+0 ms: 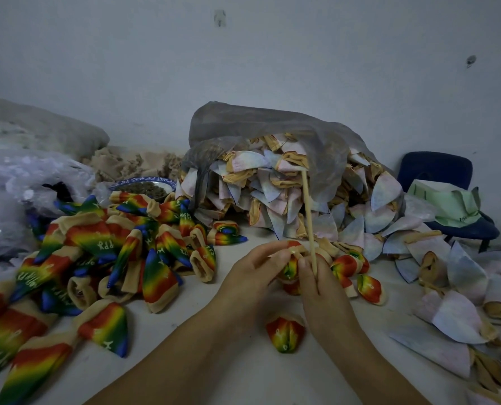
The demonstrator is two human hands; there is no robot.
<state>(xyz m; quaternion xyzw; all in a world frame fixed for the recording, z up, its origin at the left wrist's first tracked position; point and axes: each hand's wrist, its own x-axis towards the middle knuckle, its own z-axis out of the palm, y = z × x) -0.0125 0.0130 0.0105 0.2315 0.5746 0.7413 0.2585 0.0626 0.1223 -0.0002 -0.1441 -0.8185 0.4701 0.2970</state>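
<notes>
Gripping rainbow pouch: left hand | pinching stick: right hand

Ok, you're in shot as two forearms & hands, nothing else. Left hand, right hand: both bare, wrists bare, forearms bare all the way to the btm edge. Fingers slim; one nail visible, looks trimmed short. Light's dim, no finer detail.

wooden stick: one is standing upright.
bowl: one is sitting.
chair: one is standing.
grey bag: one is lying.
rainbow pieces: dozens are lying heaped.
pale pieces: dozens are spilling out.
</notes>
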